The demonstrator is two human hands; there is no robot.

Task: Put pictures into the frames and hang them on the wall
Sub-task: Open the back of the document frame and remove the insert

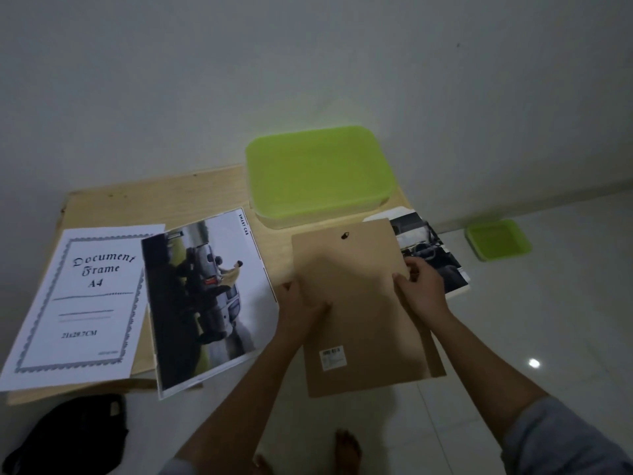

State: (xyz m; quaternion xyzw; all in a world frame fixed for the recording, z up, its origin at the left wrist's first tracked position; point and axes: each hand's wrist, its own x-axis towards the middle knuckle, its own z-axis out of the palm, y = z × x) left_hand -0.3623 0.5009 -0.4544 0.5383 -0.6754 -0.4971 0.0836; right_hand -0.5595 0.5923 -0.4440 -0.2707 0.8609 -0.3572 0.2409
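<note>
Low wooden table, seen from above in dim light. Working left to right.

At 9 o'clock: insert sheet printed "Document Frame A4", lying flat, its near corner overhanging the table edge. Probably the filler pulled from a frame.

Just right of it, overlapping its edge: car picture, face up, near end also past the table edge. Looks staged for framing.

Centre to 3 o'clock: brown backing board, hanger hole at its far end, barcode sticker near. A second brown edge shows beneath at its right. Left hand clamps the left edge, thumb on top, fingers hidden under. Right hand pinches the right edge, fingers curled. Gripping opposite edges likely keeps the board square.

Under it at 2 o'clock: second picture, partly covered.

At 12 o'clock: green lid, close to the board's far edge; open floor lies nearer and right.
</note>
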